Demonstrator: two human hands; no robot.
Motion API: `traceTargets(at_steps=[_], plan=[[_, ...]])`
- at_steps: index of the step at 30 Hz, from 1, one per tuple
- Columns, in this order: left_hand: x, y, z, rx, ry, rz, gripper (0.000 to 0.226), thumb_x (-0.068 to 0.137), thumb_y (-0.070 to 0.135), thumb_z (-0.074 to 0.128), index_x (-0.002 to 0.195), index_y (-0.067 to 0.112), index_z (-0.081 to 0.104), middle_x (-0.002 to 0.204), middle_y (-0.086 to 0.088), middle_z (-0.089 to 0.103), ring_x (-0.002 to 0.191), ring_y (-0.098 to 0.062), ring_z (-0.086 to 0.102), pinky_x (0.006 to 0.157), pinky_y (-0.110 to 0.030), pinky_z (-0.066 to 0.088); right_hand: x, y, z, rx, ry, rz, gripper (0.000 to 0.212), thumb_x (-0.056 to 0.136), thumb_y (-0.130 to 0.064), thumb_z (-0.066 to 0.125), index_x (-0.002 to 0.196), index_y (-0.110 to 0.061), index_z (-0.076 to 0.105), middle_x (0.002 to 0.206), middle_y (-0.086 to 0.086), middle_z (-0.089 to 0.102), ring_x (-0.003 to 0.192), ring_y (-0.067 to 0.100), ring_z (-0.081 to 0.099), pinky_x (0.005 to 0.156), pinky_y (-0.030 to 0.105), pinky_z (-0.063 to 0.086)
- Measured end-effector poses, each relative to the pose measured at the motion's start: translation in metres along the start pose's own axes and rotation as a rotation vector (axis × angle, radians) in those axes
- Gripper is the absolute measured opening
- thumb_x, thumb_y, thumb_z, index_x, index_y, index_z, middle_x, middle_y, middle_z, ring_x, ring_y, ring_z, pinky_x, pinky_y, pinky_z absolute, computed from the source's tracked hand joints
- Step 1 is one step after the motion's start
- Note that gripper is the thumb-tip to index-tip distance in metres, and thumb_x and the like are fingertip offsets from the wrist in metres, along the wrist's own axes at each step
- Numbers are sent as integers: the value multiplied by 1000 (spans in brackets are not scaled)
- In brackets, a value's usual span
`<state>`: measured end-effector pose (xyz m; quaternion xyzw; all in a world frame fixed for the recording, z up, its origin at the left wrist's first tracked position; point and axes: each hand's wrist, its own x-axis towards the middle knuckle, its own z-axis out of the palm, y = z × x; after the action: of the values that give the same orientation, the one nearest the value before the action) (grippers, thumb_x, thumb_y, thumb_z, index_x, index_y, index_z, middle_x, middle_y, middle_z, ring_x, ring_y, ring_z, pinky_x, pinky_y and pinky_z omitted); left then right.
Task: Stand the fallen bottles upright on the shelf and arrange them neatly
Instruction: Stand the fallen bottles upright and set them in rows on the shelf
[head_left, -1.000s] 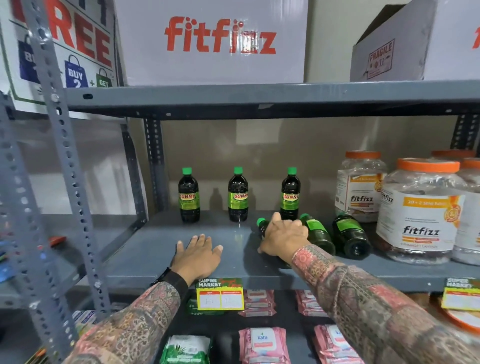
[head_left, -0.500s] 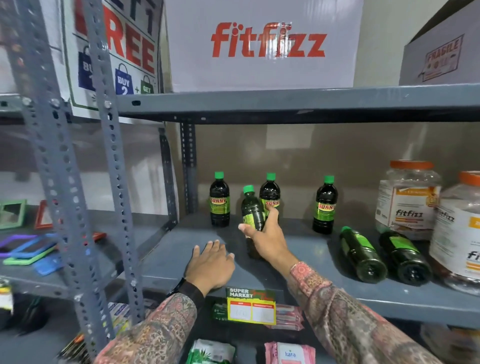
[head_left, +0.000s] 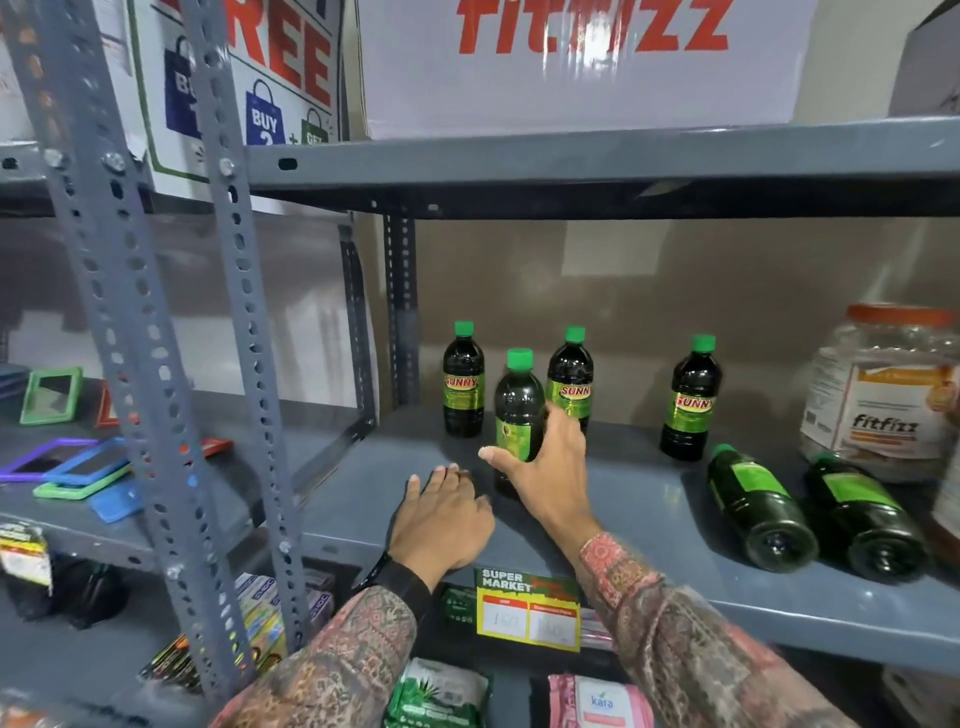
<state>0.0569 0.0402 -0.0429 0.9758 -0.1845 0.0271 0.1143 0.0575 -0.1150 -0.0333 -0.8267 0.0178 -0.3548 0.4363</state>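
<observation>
Grey metal shelf (head_left: 649, 499), middle tier. Upright bottles, dark with green caps, "SUNNY" labels: back-left bottle (head_left: 463, 382), back-middle bottle (head_left: 571, 379), back-right bottle (head_left: 691, 400). Held bottle (head_left: 518, 410): upright, in front of the back row, between the left and middle ones; right hand (head_left: 545, 467) wrapped round its lower body. Left hand (head_left: 441, 514): flat on the shelf, fingers spread, holding nothing. Fallen bottles: two, lying side by side at right, bases toward the camera, first (head_left: 758, 501) and second (head_left: 862, 519). Plastic jar (head_left: 883, 389) behind them.
</observation>
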Motion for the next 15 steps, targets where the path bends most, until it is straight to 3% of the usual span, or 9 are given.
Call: traceTargets(at_steps=[2,6,10,13,15], plan=[[0,0,1,1,-2,-2,68,107,42,19,166,7,19,177,-7,13,163,-21,8,131,-51,2,1,1,-1,10,8,-10,84,70,-48,88,139,-24,46,125,-7,55,117,10,50,96,30,43],[2,-1,2,4,-13,-9,69,107,43,18,167,9,14,177,-5,9,164,-20,6,131,-49,0,1,6,-2,109,-70,22,79,82,-29,82,146,-30,37,112,-25,59,97,-18,59,82,18,43],[5,-2,6,15,7,-12,69,107,44,18,166,10,19,177,-6,13,163,-20,8,131,-50,0,2,3,0,71,4,9,85,71,-43,90,140,-22,45,126,-8,57,113,6,56,96,29,45],[7,-4,8,23,-11,-22,70,107,46,16,167,11,12,178,-3,8,164,-19,4,131,-47,-2,3,4,0,80,15,42,72,74,-37,91,128,-29,44,115,-9,63,95,4,63,85,32,51],[9,-5,10,27,-8,-23,70,106,47,15,167,12,10,178,-3,7,164,-19,4,130,-47,-2,4,8,2,108,-24,54,66,82,-27,86,132,-28,43,109,-14,64,94,4,65,89,38,55]])
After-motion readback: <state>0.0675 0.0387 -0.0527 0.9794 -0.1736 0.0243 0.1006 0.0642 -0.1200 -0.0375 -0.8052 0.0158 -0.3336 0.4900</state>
